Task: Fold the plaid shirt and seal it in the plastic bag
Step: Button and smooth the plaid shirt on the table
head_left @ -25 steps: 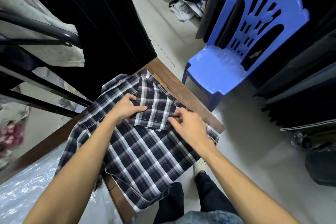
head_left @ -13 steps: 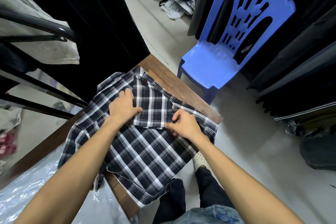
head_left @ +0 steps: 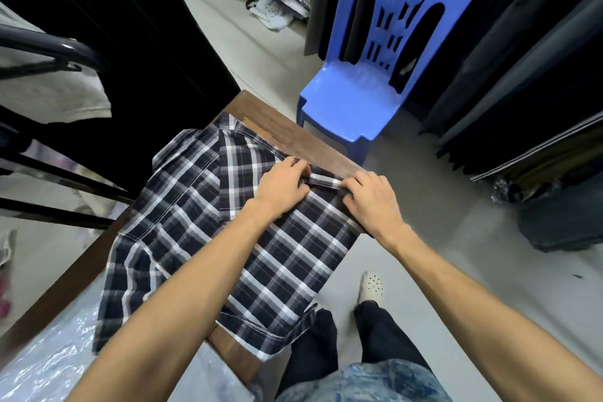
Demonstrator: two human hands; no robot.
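I'm seeing the plaid shirt (head_left: pixel 208 238) lying spread on the wooden desk (head_left: pixel 303 143), hem hanging off the near edge. Both hands are working at its right edge. Left hand (head_left: pixel 282 188) is lying on the cloth with its fingers (head_left: pixel 301 173) curled and pinching a narrow rolled strip of the shirt's edge; right hand (head_left: pixel 372 199) is sitting just beside it, its fingers (head_left: pixel 350 184) curled and gripping the other end of that strip. So both sets of fingers are grasping the shirt, with the strip stretching between them. A folded-over panel of the shirt is lying just left of the left fingers. Clear plastic bag (head_left: pixel 49 365) is lying on the desk well behind the fingers, near my left elbow, shirt hem overlapping it. Blue plastic chair (head_left: pixel 355 101) is standing on the floor beyond the fingers, past the desk's far edge. White shoe (head_left: pixel 370 287) is showing below the right wrist.
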